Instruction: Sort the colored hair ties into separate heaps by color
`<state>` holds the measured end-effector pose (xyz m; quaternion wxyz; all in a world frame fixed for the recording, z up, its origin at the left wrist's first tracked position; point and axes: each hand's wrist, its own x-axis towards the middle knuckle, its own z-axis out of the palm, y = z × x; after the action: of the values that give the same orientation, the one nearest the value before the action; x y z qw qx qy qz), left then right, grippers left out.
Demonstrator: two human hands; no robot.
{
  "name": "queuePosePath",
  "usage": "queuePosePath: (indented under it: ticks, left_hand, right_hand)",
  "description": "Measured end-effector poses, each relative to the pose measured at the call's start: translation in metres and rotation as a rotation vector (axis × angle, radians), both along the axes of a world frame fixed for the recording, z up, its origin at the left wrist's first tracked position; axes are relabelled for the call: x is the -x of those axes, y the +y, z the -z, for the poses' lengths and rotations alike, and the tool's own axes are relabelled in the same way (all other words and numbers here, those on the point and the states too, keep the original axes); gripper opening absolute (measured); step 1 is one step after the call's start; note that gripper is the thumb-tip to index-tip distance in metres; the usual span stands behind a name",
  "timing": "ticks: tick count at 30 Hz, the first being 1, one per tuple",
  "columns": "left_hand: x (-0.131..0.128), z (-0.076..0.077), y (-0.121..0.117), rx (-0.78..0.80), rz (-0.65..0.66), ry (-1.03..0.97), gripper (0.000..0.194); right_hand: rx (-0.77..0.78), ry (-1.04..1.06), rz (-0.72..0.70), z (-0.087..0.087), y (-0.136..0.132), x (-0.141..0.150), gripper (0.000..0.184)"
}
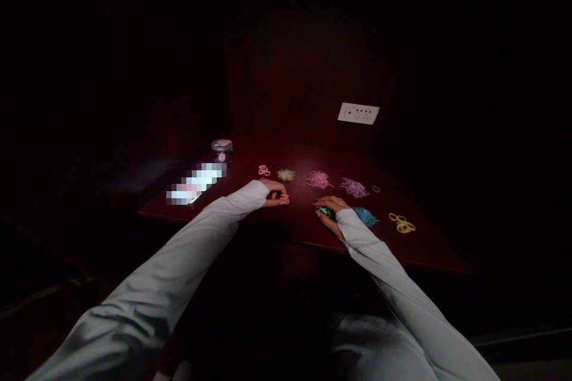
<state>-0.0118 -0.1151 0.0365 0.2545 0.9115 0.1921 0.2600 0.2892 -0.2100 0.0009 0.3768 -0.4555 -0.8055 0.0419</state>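
My left hand (276,194) is low over the tabletop, its fingers curled and the tips close to the thumb. Whatever lies inside its curl is too dark to make out. Closed around a small heap of green elastic bands (325,212) is my right hand (331,209); the fingers partly hide the heap. A blue heap of elastic bands (365,216) sits just right of that wrist. Beyond the hands lie a pale yellowish heap (286,174), a pink heap (318,179) and a purple heap (354,187) of similar thin bands.
Pink hair ties (264,170) lie behind my left hand. Yellow hair ties (403,224) and one small bluish ring (376,189) lie to the right. A lit, blurred-out phone (196,183) and a round clear container (221,146) stand left on the dark red table (297,232). A socket plate (358,113) is on the wall.
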Motion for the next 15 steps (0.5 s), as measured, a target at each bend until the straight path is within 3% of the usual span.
queuePosePath:
  ticks: [4,15]
  left_hand:
    - [-0.002,0.002,0.003,-0.047,0.057,-0.038,0.032]
    - [-0.006,0.01,0.012,-0.09,0.069,-0.038,0.028]
  right_hand:
    - [-0.016,0.019,0.019,0.006,0.003,0.0,0.023]
    - [0.055,-0.038,-0.015,-0.015,-0.007,-0.001,0.023]
